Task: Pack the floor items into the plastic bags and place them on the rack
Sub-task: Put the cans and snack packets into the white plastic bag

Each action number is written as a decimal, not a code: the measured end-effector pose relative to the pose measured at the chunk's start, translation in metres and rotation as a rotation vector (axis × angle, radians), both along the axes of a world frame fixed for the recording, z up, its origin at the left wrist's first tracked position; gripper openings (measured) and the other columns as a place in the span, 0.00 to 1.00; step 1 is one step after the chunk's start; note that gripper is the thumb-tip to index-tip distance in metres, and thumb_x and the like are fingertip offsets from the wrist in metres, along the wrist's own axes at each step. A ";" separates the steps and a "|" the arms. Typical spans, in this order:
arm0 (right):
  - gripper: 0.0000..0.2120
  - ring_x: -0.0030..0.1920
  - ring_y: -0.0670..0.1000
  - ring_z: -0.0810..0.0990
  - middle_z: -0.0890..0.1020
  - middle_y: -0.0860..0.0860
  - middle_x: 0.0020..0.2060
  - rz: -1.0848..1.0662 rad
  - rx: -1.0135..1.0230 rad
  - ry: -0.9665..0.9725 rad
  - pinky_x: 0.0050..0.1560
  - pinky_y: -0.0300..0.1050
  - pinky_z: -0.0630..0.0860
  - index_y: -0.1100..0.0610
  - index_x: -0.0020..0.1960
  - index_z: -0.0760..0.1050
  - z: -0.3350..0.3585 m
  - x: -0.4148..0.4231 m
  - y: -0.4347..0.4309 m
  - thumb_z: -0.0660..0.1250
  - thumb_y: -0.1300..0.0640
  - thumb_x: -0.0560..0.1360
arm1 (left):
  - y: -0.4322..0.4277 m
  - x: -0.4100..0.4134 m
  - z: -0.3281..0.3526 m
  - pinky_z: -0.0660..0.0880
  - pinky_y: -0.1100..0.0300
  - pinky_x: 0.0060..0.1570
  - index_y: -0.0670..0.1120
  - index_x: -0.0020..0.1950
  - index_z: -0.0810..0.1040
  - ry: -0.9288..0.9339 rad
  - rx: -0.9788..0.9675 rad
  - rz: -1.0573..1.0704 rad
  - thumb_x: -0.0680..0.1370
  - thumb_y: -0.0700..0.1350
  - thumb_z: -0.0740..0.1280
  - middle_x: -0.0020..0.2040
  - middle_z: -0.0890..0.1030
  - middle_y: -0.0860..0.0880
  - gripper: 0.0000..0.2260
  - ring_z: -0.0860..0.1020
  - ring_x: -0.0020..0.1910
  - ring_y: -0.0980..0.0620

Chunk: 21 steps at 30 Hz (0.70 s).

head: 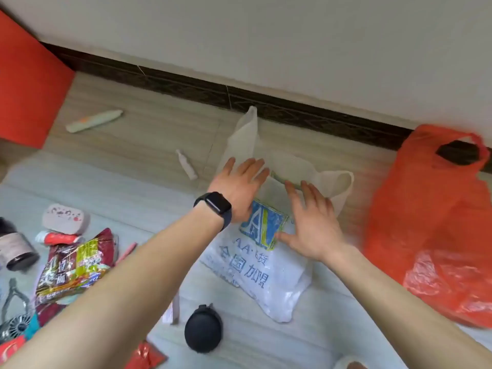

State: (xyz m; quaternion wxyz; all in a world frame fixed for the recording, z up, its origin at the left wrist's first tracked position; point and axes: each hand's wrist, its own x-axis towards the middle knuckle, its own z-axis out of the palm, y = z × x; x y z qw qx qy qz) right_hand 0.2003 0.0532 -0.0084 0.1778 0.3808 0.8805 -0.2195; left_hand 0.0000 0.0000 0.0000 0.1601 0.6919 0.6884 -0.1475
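Observation:
A white plastic bag [266,275] with a blue logo and blue lettering lies flat on the floor in the middle. My left hand [239,187], a black watch on its wrist, rests on the bag's upper part with fingers straight. My right hand [311,219] lies flat on the bag beside the logo, fingers spread. An orange-red plastic bag [431,225] lies at the right. Loose items lie at the left: a snack packet [72,270], a white pouch [65,218], a red-and-white tube [58,237], a dark jar [16,249], pliers [13,296].
A black round case [203,328] sits near the front. A white bottle [187,164] and a long pale tube [93,121] lie farther back on the wooden floor. A red panel [29,86] stands at the left. A dark skirting board runs along the wall.

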 end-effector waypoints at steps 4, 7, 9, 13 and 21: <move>0.42 0.72 0.56 0.66 0.73 0.54 0.69 0.124 0.038 -0.127 0.75 0.53 0.54 0.50 0.78 0.54 -0.030 -0.015 0.035 0.68 0.40 0.70 | 0.045 -0.013 -0.030 0.34 0.42 0.72 0.49 0.75 0.66 0.126 -0.118 -0.164 0.72 0.57 0.66 0.80 0.47 0.47 0.32 0.41 0.78 0.47; 0.14 0.57 0.59 0.78 0.82 0.55 0.53 0.233 0.038 -0.061 0.54 0.47 0.74 0.51 0.58 0.75 -0.032 -0.012 0.043 0.64 0.49 0.74 | 0.051 -0.019 -0.035 0.36 0.45 0.75 0.45 0.57 0.83 0.089 -0.097 -0.208 0.77 0.61 0.55 0.73 0.69 0.47 0.25 0.50 0.78 0.48; 0.11 0.54 0.60 0.79 0.82 0.53 0.50 0.348 0.098 -0.036 0.48 0.48 0.74 0.51 0.54 0.76 -0.024 -0.005 0.041 0.62 0.51 0.74 | 0.043 -0.022 -0.028 0.48 0.50 0.76 0.41 0.44 0.84 0.039 -0.028 -0.218 0.78 0.59 0.50 0.56 0.81 0.45 0.29 0.66 0.71 0.48; 0.14 0.49 0.61 0.79 0.78 0.52 0.47 0.433 0.088 -0.009 0.45 0.51 0.75 0.51 0.50 0.75 0.001 0.016 0.024 0.55 0.46 0.75 | 0.007 -0.016 -0.002 0.66 0.56 0.50 0.44 0.32 0.72 0.213 -0.087 -0.277 0.79 0.51 0.52 0.42 0.83 0.42 0.20 0.77 0.38 0.43; 0.28 0.68 0.57 0.73 0.61 0.53 0.77 0.294 0.124 -0.385 0.62 0.51 0.71 0.48 0.78 0.55 0.043 0.048 -0.019 0.48 0.39 0.81 | -0.115 0.000 0.024 0.69 0.57 0.52 0.57 0.78 0.49 0.328 -0.325 0.025 0.71 0.57 0.68 0.61 0.78 0.50 0.41 0.78 0.59 0.48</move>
